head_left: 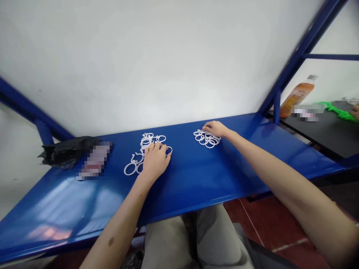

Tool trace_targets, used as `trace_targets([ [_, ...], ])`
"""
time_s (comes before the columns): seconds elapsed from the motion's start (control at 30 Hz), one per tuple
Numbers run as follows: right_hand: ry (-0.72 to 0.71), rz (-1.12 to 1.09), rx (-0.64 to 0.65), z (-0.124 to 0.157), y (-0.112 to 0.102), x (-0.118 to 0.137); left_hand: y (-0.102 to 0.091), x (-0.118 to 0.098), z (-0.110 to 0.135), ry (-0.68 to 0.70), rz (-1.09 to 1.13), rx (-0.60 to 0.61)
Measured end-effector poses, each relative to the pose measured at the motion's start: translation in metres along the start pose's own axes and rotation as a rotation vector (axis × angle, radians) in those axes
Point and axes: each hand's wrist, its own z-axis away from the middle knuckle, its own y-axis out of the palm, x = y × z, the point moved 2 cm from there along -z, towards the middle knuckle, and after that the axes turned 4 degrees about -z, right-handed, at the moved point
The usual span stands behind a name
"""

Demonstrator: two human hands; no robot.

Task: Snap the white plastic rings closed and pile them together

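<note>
Several thin white rings with small knobs lie in two groups on the blue table (185, 172). My left hand (155, 160) rests palm down on the left group of white rings (146, 142), its fingers apart and covering part of it. Some rings stick out past the hand toward the far side and the left. At the far edge of the right group of white rings (206, 142), my right hand (214, 129) has its fingers curled together on a ring. The fingertips are partly hidden, and the ring there overlaps the others.
A black plastic bag (67, 149) and a blurred-out packet (95, 160) lie at the table's left. A pale wall (168, 67) rises behind. Blue frame posts (276, 108) flank the table. On a dark side table stands an orange drink bottle (297, 98), with green material (339, 111) beside another person's hand.
</note>
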Motion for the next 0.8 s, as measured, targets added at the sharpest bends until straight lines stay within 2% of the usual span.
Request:
trace_targets([
  [0.3, 0.037, 0.018, -0.041, -0.001, 0.003, 0.004, -0.006, 0.000, -0.001, 0.023, 0.081, 0.005],
  [0.4, -0.002, 0.052, -0.151, 0.009, 0.002, 0.014, -0.009, 0.002, -0.001, 0.006, 0.104, 0.003],
  [0.5, -0.120, 0.105, -0.340, 0.028, 0.005, 0.038, -0.009, 0.006, -0.001, -0.041, 0.101, 0.007],
  [0.57, -0.232, 0.084, -0.402, 0.046, 0.015, 0.060, -0.008, 0.009, -0.001, -0.045, 0.101, 0.026],
  [0.7, -0.444, -0.045, -0.308, 0.080, 0.047, 0.109, -0.011, 0.013, -0.003, -0.025, 0.191, 0.033],
  [0.8, -0.502, -0.193, -0.211, 0.098, 0.067, 0.134, -0.015, 0.013, -0.006, -0.069, 0.389, -0.013],
])
